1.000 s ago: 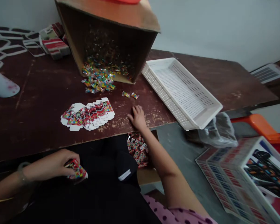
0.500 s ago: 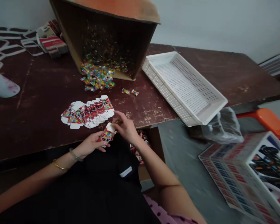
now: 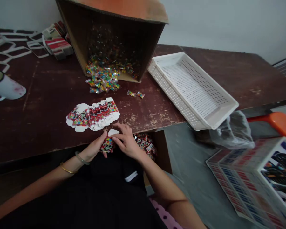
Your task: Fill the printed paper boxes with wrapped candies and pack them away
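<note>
Brown table (image 3: 54, 95): far centre, cardboard box (image 3: 72, 38) on its side, seemingly keeping sweets (image 3: 103, 78) within reach; right, white basket (image 3: 193, 86). Nearer, flat cartons (image 3: 98, 115) fanned, presumably for easy picking. At the near edge, left hand (image 3: 95, 148) curled round small box (image 3: 107, 144), apparently steadying it; right hand (image 3: 126, 141) half-open, touching its white flap (image 3: 113, 132), pinch unclear

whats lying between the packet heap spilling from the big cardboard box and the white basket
In the head view, two small colourful packets lie side by side on the tabletop between the heap and the white basket.
</note>
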Demonstrator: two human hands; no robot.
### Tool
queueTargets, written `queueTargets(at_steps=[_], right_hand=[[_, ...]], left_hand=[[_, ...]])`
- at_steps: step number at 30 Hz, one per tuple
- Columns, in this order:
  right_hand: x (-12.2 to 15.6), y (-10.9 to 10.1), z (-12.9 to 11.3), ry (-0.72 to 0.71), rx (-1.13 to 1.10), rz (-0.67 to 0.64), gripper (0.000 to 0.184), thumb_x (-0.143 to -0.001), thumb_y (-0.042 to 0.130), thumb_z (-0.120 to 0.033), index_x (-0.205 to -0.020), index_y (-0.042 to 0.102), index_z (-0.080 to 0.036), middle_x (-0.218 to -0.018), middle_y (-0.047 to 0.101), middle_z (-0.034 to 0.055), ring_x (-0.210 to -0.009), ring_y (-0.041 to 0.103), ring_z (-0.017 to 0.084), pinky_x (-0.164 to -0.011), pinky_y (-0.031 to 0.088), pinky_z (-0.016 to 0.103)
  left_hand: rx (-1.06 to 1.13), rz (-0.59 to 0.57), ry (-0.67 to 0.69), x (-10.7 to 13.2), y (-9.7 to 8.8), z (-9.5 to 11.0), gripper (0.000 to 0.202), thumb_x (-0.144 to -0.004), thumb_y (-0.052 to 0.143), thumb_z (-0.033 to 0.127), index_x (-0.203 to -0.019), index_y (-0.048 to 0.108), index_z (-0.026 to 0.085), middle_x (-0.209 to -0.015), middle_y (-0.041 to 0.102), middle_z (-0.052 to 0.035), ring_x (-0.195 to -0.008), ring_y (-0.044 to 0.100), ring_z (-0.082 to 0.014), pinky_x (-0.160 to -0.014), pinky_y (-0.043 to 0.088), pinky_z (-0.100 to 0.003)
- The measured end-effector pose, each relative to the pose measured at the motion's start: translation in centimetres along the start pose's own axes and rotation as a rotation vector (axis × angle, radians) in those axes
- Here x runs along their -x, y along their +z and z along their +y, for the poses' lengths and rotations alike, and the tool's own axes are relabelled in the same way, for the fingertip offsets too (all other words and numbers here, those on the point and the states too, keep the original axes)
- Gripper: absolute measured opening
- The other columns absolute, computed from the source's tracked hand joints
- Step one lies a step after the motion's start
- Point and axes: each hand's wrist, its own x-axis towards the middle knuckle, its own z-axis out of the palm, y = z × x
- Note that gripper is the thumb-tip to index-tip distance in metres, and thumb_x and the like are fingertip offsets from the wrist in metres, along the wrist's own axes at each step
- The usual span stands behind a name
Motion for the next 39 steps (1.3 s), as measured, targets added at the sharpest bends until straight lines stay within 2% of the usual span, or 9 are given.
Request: queueTargets(at_steps=[6, 12, 18, 23, 28, 31, 34, 37, 39], right_hand=[[0.4, 1.5, 1.6, 0.422, -0.672, -0.081, 0.038, -0.087, 0.06, -0.032, -0.123, 0.058, -0.02, -0.102, 0.066, 0.0053, -0.066, 0.058, 0.011, -0.057, 0.05, 0.022], [-0.6, -0.1, -0.2, 0.107, -0.384, -0.09, 0.024, -0.093, 0.054, -0.03, -0.106, 0.072, -0.021, -0.11, 0.067, 0.0065, -0.102, 0.062, 0.016, -0.091, 0.05, 0.032], [-1.1, -0.6, -0.9, 0.109, -0.301, 0.05, 0.022, -0.092, 0.057, -0.034, -0.102, 0.074, -0.025, -0.1, 0.073, 0.0048, -0.095, 0.066, 0.017, -0.089, 0.051, 0.033], [0.4, 0.1, -0.2, -0.038, -0.128, -0.001, 0.032, -0.093, 0.056, -0.029, -0.124, 0.064, -0.023, -0.119, 0.068, 0.0087, -0.101, 0.062, 0.019, -0.092, 0.047, 0.037], [1.4, -5.3, 1.1, 0.013, -0.097, -0.193, 0.025, -0.095, 0.053, -0.028, -0.114, 0.069, -0.025, -0.108, 0.071, 0.0067, -0.097, 0.063, 0.017, -0.089, 0.049, 0.035], [-1.3, -7.7, 3.1, 0.004, 0.152, -0.267, 0.024, -0.09, 0.06, -0.032, -0.109, 0.072, -0.023, -0.113, 0.068, 0.0098, -0.106, 0.06, 0.021, -0.096, 0.044, 0.04], [-6.7, -6.3, 6.0, -0.1, 0.328, -0.229, 0.048, -0.085, 0.067, -0.033, -0.131, 0.057, -0.022, -0.137, 0.054, 0.0132, -0.126, 0.048, 0.025, -0.105, 0.037, 0.046], [-12.1, -3.7, 8.9, -0.168, 0.395, -0.315, 0.071, -0.074, 0.077, -0.037, -0.138, 0.049, -0.023, -0.146, 0.045, 0.0124, -0.136, 0.037, 0.031, -0.108, 0.031, 0.053], [-14.0, -3.0, 10.3, -0.21, 0.381, -0.363, 0.058, -0.077, 0.075, -0.036, -0.13, 0.058, -0.022, -0.14, 0.053, 0.0114, -0.132, 0.045, 0.029, -0.108, 0.032, 0.049]], left_hand=[[-0.075, -0.042, -0.035, -0.6, -0.1, 0.0, 0.041, -0.084, 0.054, 0.048, -0.095, 0.069, 0.012, -0.08, 0.07, -0.0102, -0.069, 0.064, -0.0198, -0.041, 0.046, -0.02], [-0.138, 0.028, 0.062, -1.0, -0.4, 0.5, 0.03, -0.082, 0.055, 0.039, -0.093, 0.071, 0.015, -0.086, 0.069, -0.0076, -0.082, 0.061, -0.0232, -0.05, 0.049, -0.023], [-0.069, -0.138, 0.154, -0.3, -0.9, 0.9, 0.032, -0.082, 0.063, 0.031, -0.111, 0.066, 0.019, -0.097, 0.068, -0.0063, -0.087, 0.061, -0.0218, -0.07, 0.052, -0.031], [-0.014, -0.214, 0.01, 0.4, -0.4, 0.7, 0.037, -0.088, 0.059, 0.038, -0.118, 0.06, 0.016, -0.085, 0.066, -0.0064, -0.078, 0.063, -0.0206, -0.052, 0.05, -0.025], [-0.031, -0.23, -0.002, -0.1, -0.1, 0.8, 0.043, -0.085, 0.063, 0.04, -0.125, 0.059, 0.023, -0.126, 0.061, -0.012, -0.112, 0.058, -0.0289, -0.077, 0.057, -0.038], [-0.204, -0.037, 0.115, -0.8, -1.3, 1.8, 0.044, -0.083, 0.064, 0.04, -0.124, 0.06, 0.024, -0.128, 0.06, -0.0103, -0.112, 0.057, -0.0278, -0.081, 0.056, -0.036], [-0.311, 0.12, 0.217, -1.6, -2.7, 3.0, 0.041, -0.084, 0.062, 0.041, -0.118, 0.062, 0.019, -0.108, 0.067, -0.0088, -0.092, 0.063, -0.0218, -0.071, 0.055, -0.03], [-0.299, 0.104, 0.205, -2.1, -3.7, 3.5, 0.038, -0.085, 0.06, 0.042, -0.115, 0.062, 0.017, -0.102, 0.067, -0.0083, -0.083, 0.063, -0.0187, -0.067, 0.053, -0.028], [-0.258, 0.081, 0.166, -2.1, -4.2, 3.2, 0.037, -0.085, 0.06, 0.042, -0.112, 0.063, 0.017, -0.101, 0.067, -0.0086, -0.08, 0.063, -0.0178, -0.065, 0.053, -0.028]])
